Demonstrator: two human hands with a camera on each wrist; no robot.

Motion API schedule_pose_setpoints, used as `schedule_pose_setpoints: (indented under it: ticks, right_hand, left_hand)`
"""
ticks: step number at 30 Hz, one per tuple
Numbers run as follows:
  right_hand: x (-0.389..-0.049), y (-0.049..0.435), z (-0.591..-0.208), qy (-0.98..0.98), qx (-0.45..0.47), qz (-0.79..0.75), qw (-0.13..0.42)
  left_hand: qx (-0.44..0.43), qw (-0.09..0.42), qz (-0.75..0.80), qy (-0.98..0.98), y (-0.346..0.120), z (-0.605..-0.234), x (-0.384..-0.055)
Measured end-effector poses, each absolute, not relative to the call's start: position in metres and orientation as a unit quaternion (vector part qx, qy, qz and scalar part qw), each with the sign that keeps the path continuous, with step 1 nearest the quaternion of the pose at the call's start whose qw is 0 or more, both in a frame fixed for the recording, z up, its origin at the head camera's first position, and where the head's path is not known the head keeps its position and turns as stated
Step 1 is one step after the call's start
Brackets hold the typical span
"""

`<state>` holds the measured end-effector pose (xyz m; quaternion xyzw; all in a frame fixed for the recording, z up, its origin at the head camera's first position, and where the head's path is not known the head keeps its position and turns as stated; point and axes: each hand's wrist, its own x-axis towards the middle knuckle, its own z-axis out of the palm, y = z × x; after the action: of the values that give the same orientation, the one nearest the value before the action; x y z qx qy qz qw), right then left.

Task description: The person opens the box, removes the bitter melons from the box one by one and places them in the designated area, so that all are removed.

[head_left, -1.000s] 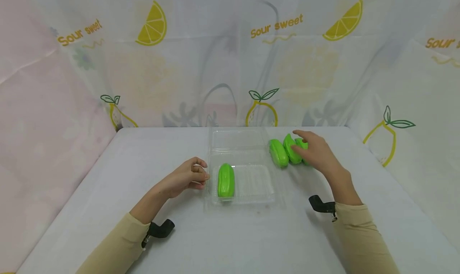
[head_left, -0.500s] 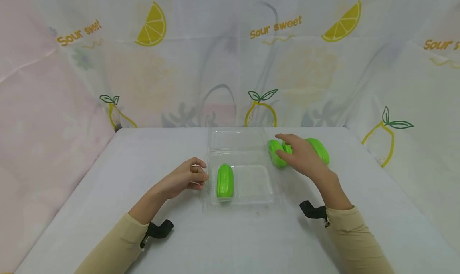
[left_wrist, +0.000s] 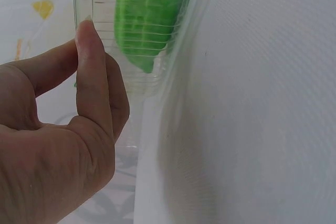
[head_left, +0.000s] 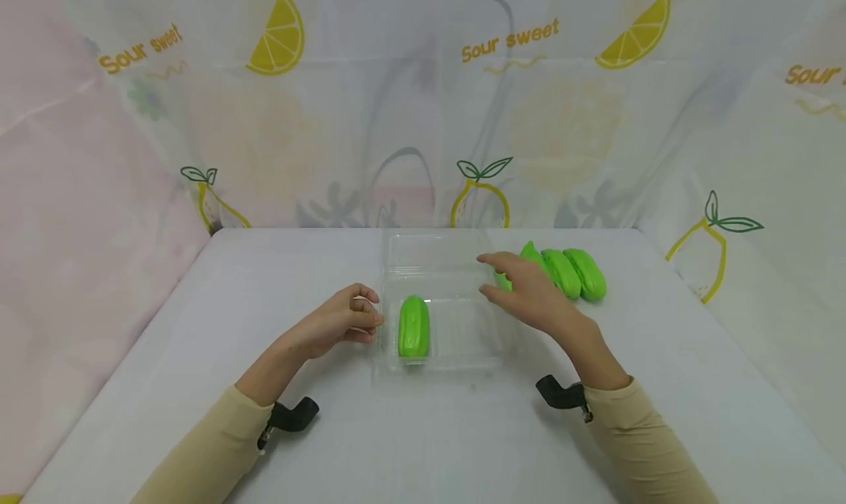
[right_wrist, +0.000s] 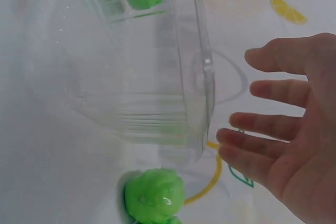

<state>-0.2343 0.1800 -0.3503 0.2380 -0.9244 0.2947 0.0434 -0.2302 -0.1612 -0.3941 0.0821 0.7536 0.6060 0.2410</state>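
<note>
On the table stands a clear plastic clamshell box (head_left: 463,361) with its lid folded back. A glossy, oblong green piece with lengthwise ridges (head_left: 414,328), like a toy vegetable, lies at the left inside it. My left hand (head_left: 340,317) pinches the box's left rim; in the left wrist view a fingertip (left_wrist: 86,32) meets that rim. My right hand (head_left: 529,291), fingers spread and nothing in them, hovers by the box's right side. In the right wrist view, the right hand (right_wrist: 289,114) faces the rim, its fingers apart from it.
Several similar green pieces (head_left: 584,275) lie in a row right of the box, partly hidden by my right hand. The white table (head_left: 423,438) ends at a cloth backdrop (head_left: 330,122) with lemon prints. Black camera mounts (head_left: 562,394) sit on both wrists.
My right hand has moved left from over the green pieces to the box's right side, uncovering the rightmost ones. The left hand stays at the left rim.
</note>
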Motion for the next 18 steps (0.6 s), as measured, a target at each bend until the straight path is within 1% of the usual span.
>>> schedule_pose_setpoints:
  ticks: [5, 18]
  right_hand:
    - [-0.233, 0.172, -0.351, -0.923, 0.249, 0.289, 0.04]
    - [-0.228, 0.157, -0.357, -0.92, 0.259, 0.294, 0.003]
  left_hand:
    - [0.085, 0.241, 0.608, 0.752, -0.16, -0.392, -0.232]
    - [0.091, 0.241, 0.607, 0.752, -0.162, -0.394, -0.228]
